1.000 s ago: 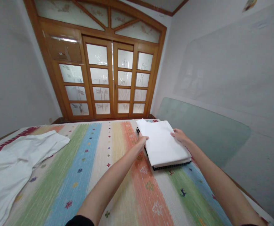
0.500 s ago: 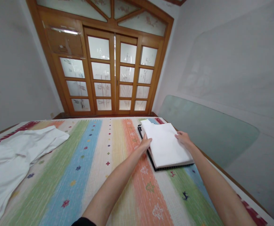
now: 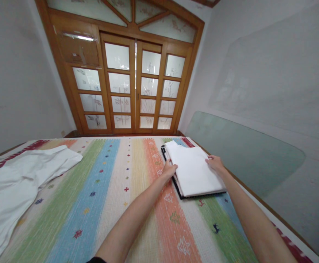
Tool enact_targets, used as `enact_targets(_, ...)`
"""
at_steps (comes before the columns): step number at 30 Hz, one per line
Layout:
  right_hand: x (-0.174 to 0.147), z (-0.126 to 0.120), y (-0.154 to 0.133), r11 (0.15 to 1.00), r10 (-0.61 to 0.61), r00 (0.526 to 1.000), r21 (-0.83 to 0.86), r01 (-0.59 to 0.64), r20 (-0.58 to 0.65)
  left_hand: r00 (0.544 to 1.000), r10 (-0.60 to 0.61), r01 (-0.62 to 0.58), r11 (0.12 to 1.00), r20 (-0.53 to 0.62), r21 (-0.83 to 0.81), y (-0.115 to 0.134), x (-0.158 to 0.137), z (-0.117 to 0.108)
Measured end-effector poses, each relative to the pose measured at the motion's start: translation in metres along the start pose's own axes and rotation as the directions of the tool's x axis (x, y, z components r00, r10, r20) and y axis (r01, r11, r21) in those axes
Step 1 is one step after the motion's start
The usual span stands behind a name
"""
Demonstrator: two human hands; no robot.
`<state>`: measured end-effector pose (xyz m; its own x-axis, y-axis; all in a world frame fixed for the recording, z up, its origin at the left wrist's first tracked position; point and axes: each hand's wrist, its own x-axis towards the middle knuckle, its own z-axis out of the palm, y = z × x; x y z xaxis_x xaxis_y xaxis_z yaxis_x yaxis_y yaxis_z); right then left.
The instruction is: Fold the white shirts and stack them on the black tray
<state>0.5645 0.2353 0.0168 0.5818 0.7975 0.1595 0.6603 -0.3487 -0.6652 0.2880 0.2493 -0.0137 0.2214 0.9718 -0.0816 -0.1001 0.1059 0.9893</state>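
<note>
A folded white garment, flat and roughly rectangular, lies on top of a dark, black-edged flat stack at the right side of the bed. My left hand grips its left edge, with the thumb on top and the other fingers mostly hidden. On the opposite edge, my right hand pinches the cloth between thumb and fingers. What the dark layer underneath is made of cannot be made out. A second white garment is spread loosely at the far left, away from both hands.
A striped, patterned bedspread covers the bed beneath everything. Along the right side stands a wall with a pale green panel. Wooden doors with glass panes stand beyond the bed's far edge.
My left hand has slid slightly nearer along the garment's left edge. The white garment lies a little flatter at its near edge. The view has shifted slightly.
</note>
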Motion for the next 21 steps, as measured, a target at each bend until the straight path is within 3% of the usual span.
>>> enact_targets(4,-0.010,-0.003,-0.004,0.990,0.070,0.995,-0.121,-0.077,-0.066,1.000,0.006,-0.007,0.999,0.025,0.032,0.002,-0.006,-0.002)
enact_targets(6,-0.018,-0.001,-0.009,0.977,0.045,0.995,-0.203,-0.062,-0.085,0.998,0.059,-0.061,0.996,0.028,0.062,0.004,-0.013,-0.002)
enact_targets(8,-0.026,0.003,-0.014,0.949,-0.072,0.992,-0.312,0.038,-0.099,0.978,0.207,-0.205,0.967,0.001,0.154,0.005,-0.024,0.000)
enact_targets(10,-0.034,0.012,-0.019,0.892,-0.269,0.960,-0.395,0.220,-0.075,0.920,0.390,-0.381,0.880,0.025,0.283,0.004,-0.039,0.002)
enact_targets(13,-0.041,0.030,-0.019,0.799,-0.472,0.881,-0.413,0.438,0.022,0.834,0.502,-0.551,0.738,0.228,0.389,-0.003,-0.061,0.004)
enact_targets(17,-0.045,0.054,-0.006,0.789,-0.411,0.895,-0.426,0.444,0.172,0.776,0.431,-0.623,0.636,0.460,0.456,-0.015,-0.086,0.000)
enact_targets(21,-0.046,0.066,0.004,0.769,-0.345,0.920,-0.506,0.391,0.187,0.777,0.414,-0.627,0.583,0.475,0.516,-0.023,-0.100,-0.005)
